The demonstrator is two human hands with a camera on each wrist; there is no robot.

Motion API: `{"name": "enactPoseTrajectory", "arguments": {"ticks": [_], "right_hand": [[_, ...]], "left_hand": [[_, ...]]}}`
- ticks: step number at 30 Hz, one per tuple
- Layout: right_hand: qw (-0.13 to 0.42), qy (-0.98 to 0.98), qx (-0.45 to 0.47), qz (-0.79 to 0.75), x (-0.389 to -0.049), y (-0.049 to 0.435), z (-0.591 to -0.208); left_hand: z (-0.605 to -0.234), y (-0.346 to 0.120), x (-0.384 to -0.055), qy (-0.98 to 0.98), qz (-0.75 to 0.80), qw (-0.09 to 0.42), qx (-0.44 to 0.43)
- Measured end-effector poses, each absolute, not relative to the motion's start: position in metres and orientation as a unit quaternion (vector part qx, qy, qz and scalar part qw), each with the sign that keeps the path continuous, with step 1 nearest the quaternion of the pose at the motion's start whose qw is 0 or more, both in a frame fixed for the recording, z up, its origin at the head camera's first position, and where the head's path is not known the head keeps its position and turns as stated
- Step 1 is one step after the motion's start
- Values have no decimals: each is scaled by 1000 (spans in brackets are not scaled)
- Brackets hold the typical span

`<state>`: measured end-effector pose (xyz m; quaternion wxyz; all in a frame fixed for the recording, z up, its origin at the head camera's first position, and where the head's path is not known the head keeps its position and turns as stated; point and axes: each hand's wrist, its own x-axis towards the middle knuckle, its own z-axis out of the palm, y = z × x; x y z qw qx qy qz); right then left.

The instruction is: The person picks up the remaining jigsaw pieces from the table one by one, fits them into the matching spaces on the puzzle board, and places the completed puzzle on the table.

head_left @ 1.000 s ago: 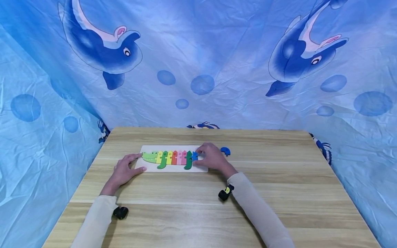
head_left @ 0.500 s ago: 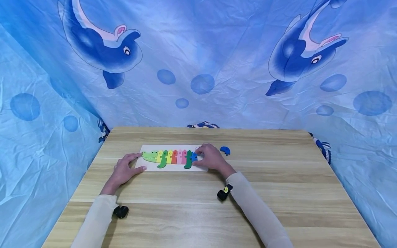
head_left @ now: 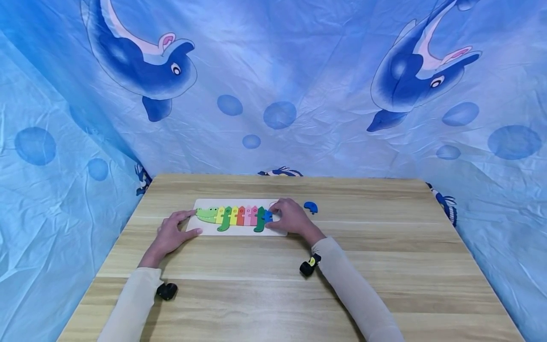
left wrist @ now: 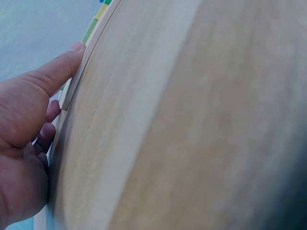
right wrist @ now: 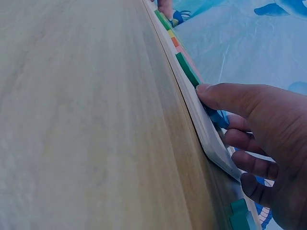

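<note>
Left hand (head_left: 171, 234) flat, fingers straight, steadying board (head_left: 205, 230) end. Right hand (head_left: 290, 217) curled on blue piece (head_left: 267, 216), pressing it in beside green row. Tail slot open; last piece (head_left: 310, 207) just beyond right hand, loose.

You have a light wooden table (head_left: 384, 266) in front of you, its grain running left to right. A loose dark blue piece (head_left: 310, 206) lies on it, apart from the rest. Behind and to both sides hangs a wrinkled blue cloth backdrop (head_left: 273, 71) printed with bubbles. A dolphin (head_left: 141, 61) shows at upper left and another dolphin (head_left: 420, 71) at upper right. At the table's far edge peeks a small printed figure (head_left: 279, 172), possibly another sea creature.
</note>
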<state>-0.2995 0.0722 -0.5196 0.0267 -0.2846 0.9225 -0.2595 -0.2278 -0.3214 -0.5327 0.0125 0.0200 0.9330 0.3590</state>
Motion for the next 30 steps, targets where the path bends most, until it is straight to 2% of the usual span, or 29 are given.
{"name": "enactPoseTrajectory", "arguments": {"ticks": [14, 30], "right_hand": [[47, 921, -275, -270, -300, 72, -515], [43, 916, -295, -267, -299, 74, -510]], "left_hand": [[-531, -321, -227, 933, 359, 17, 21], [-532, -322, -229, 933, 360, 10, 21]]}}
